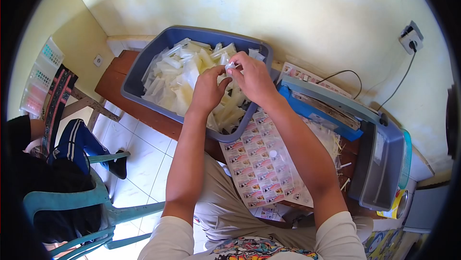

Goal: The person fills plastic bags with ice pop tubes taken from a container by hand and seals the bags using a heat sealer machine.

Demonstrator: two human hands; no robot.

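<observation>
Above the tub of plastic sachets, my two hands meet at a small whitish plastic piece (pixel 230 66). My right hand (pixel 253 78) is closed, pinching the piece between thumb and fingertips. Curled towards it from the left, my left hand (pixel 207 88) has its index finger against the piece and its thumb lower down; its other fingers are hidden. Whether the piece belongs to a longer sachet cannot be made out. Below both hands, many slim clear and pale-yellow plastic sachets (pixel 180 75) lie heaped in a grey-blue plastic tub (pixel 132 78).
The tub stands on a brown wooden bench (pixel 117 75) along the wall. Printed label sheets (pixel 252 164) lie right of it, beside a blue heat-sealer-like device (pixel 321 111) and a grey bin (pixel 379 173). A person sits at left near a green plastic chair (pixel 62 200).
</observation>
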